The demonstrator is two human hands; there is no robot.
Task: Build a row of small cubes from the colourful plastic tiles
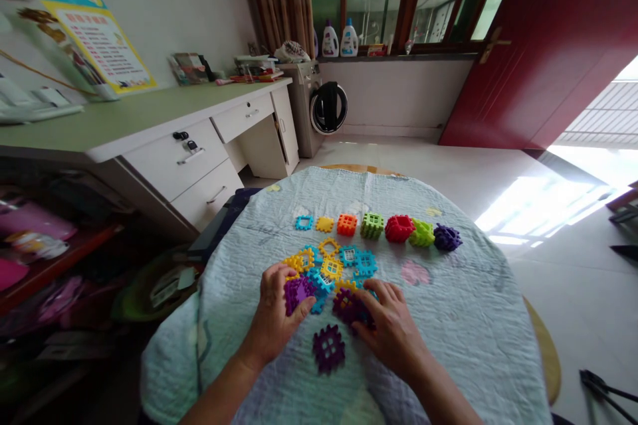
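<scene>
My left hand (273,319) is closed around purple interlocking building pieces (299,293), thumb along their near side. To the right, my right hand (386,322) has its fingers curled over darker purple pieces (347,305); the fingers partly hide them. Between and beyond the hands lies a loose pile of yellow pieces (331,267) and blue pieces (366,263). Nearer to me, one dark purple square piece (329,349) with a window grid lies apart on the cloth. How many purple pieces each hand has cannot be made out.
Behind the pile runs a row: a blue frame (304,222), a yellow piece (324,224), then orange (347,225), green (372,226), red (399,228), lime (422,232) and purple stacks (447,238). A pale blue cloth (448,319) covers the round table. A desk (199,106) stands left.
</scene>
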